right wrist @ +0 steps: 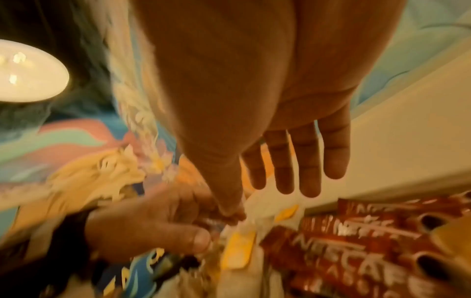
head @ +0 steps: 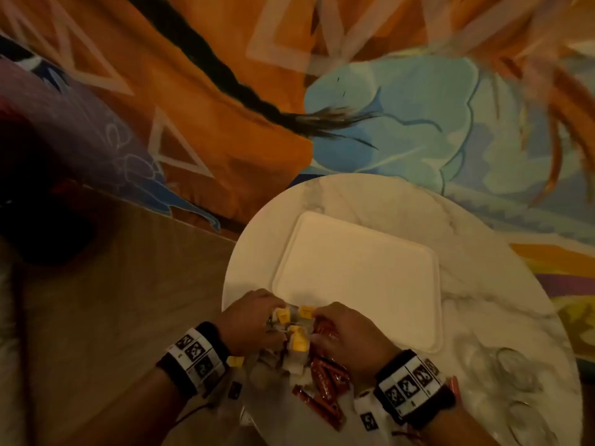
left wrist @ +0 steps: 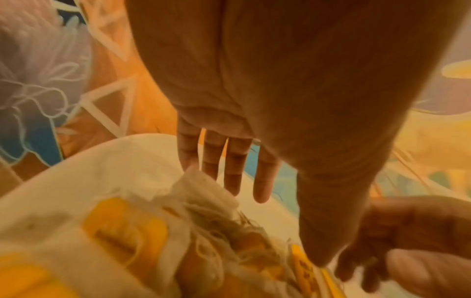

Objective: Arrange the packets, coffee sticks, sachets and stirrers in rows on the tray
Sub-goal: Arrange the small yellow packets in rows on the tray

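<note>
A white rectangular tray (head: 354, 278) lies bare on the round marble table (head: 483, 304). At the table's near edge sits a loose pile: white sachets with yellow tags (head: 297, 341) and red Nescafé coffee sticks (head: 325, 378). My left hand (head: 251, 320) is on the pile's left side and my right hand (head: 347, 336) on its right, close together just in front of the tray. The wrist views show straight fingers on the left hand (left wrist: 262, 181) and the right hand (right wrist: 293, 165), thumbs pointing down into the yellow sachets (left wrist: 122, 227) and coffee sticks (right wrist: 356, 242). Stirrers cannot be made out.
A patterned orange and blue fabric (head: 225, 123) spreads behind the table. Wooden floor (head: 112, 317) lies to the left. Faint clear round shapes (head: 515, 365) show on the table's right side. A lit white lamp (right wrist: 25, 70) appears in the right wrist view.
</note>
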`<action>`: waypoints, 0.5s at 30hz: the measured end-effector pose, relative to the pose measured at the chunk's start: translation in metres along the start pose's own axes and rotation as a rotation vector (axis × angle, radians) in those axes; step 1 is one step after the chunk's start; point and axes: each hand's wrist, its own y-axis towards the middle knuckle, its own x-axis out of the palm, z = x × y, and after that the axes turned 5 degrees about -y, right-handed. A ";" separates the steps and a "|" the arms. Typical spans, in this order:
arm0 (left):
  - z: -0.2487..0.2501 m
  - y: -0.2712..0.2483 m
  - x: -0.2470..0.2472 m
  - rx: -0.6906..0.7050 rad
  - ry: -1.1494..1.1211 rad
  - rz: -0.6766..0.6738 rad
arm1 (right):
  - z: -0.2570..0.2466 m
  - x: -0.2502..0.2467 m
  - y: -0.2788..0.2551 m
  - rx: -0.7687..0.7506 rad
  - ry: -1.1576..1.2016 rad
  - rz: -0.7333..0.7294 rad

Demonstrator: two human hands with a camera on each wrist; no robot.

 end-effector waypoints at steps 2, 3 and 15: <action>-0.003 0.001 0.000 0.040 -0.007 -0.081 | -0.008 0.012 0.013 -0.015 -0.113 -0.036; -0.004 0.002 0.000 0.058 -0.025 -0.113 | -0.010 0.018 0.018 -0.019 -0.174 -0.060; -0.004 0.012 -0.028 0.077 -0.214 -0.104 | -0.024 0.020 0.007 0.102 0.013 0.187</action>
